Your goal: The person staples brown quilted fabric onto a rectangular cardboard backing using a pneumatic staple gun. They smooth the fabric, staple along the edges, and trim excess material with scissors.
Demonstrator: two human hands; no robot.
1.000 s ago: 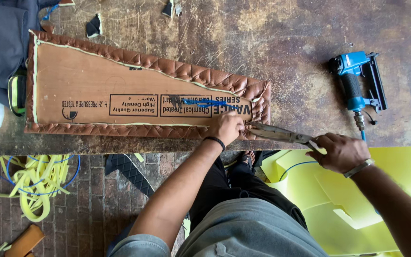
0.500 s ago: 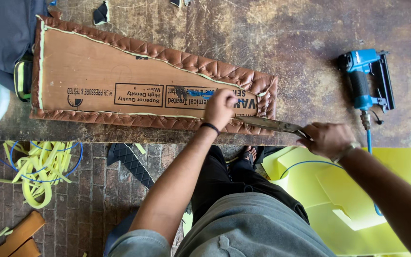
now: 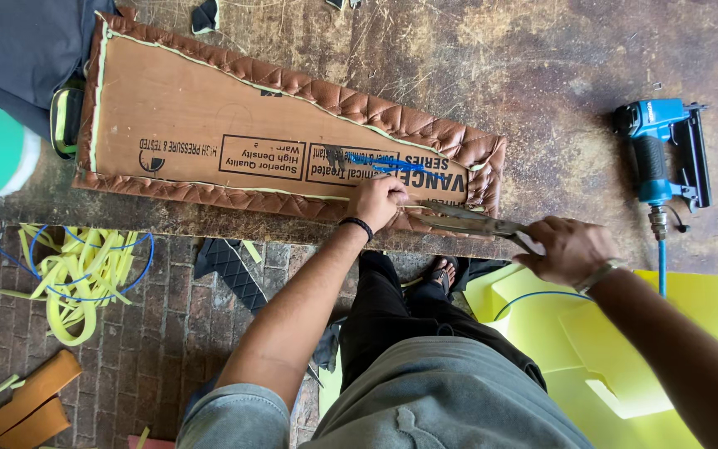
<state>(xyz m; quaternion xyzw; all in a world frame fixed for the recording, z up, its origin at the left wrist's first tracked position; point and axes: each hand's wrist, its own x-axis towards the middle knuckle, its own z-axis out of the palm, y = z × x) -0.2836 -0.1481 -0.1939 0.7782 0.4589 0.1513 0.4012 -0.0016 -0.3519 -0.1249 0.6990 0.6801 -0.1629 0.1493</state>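
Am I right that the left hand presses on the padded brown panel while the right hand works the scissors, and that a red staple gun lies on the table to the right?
Nearly. The head view shows the staple gun is blue, not red. The rest holds: the left hand presses on the padded brown panel, the right hand works the scissors, and the gun lies on the table to the right.
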